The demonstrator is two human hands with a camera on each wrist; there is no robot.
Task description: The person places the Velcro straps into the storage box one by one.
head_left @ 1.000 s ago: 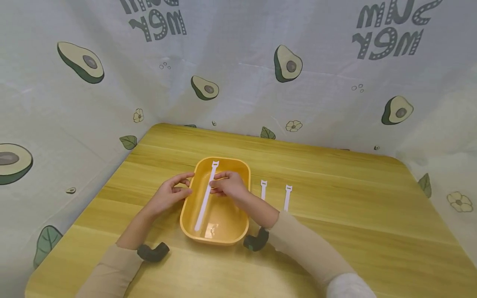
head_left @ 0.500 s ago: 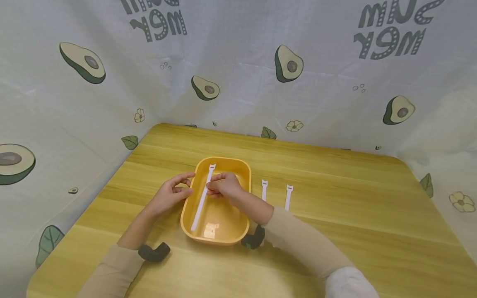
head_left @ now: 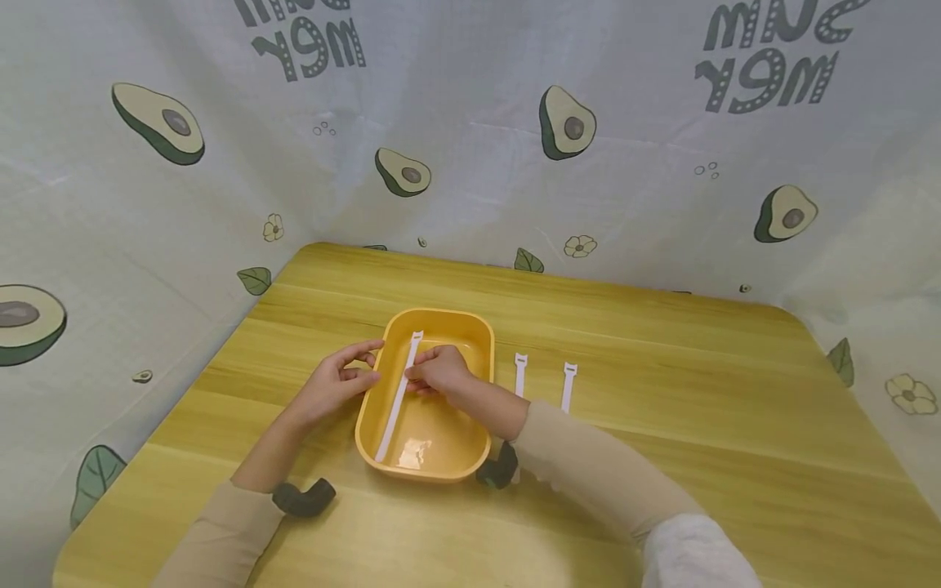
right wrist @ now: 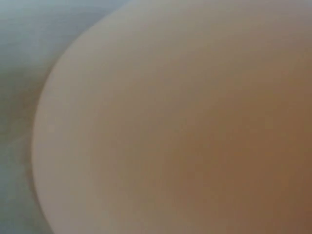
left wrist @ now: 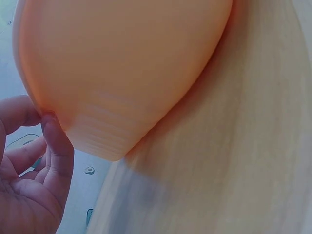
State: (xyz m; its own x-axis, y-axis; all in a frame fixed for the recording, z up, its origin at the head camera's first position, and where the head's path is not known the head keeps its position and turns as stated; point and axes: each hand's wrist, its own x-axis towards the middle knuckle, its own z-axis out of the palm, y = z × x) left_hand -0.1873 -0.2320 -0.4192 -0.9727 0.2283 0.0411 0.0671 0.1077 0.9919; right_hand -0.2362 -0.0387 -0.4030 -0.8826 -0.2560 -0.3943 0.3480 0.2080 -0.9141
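A yellow rectangular tub (head_left: 441, 441) with rounded corners sits on the table. My left hand (head_left: 340, 382) grips its left rim; in the left wrist view the thumb and a finger (left wrist: 59, 146) pinch the tub's edge. Inside the tub, my right hand (head_left: 443, 371) pinches a white cable strap (head_left: 394, 410) with a slotted head near its upper half. The strap slants along the tub's left side, its head pointing away and its tail at the near wall. The right wrist view holds only the tub's blurred wall (right wrist: 161, 126), with that hand out of sight.
Two more white cable straps (head_left: 520, 374) lie right of the tub, their lower ends hidden by the right forearm. The wood-grain table (head_left: 662, 367) ends at a hanging curtain (head_left: 485, 163) printed with avocados. Dark wrist mounts (head_left: 304, 498) sit on both wrists.
The right hand has brought the strap slightly left and nearer, lower against the tub's left side, keeping its pinch. The left hand stays on the rim.
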